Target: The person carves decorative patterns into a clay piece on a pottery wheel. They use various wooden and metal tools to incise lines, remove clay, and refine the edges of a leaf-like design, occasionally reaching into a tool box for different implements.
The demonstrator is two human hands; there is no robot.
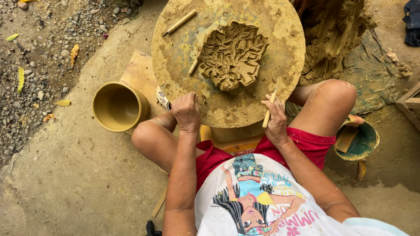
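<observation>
While the right hand (pixel 276 120) closes its fingers around a thin wooden stick (pixel 268 109) at the near rim of the round clay-smeared board (pixel 280 48), the left hand (pixel 186 112) rests curled on that rim, holding nothing I can see. Beyond them, the carved clay flower (pixel 231 54) looks soft; a slipping stick could gouge it. 2 more tools (pixel 179 22) lie farther back. Packed earth and gravel (pixel 35 65) surround the board, with a clay pot (pixel 119 106) left.

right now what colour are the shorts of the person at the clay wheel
Red shorts, seen best in the head view, below the round clay-covered wheel.
</observation>
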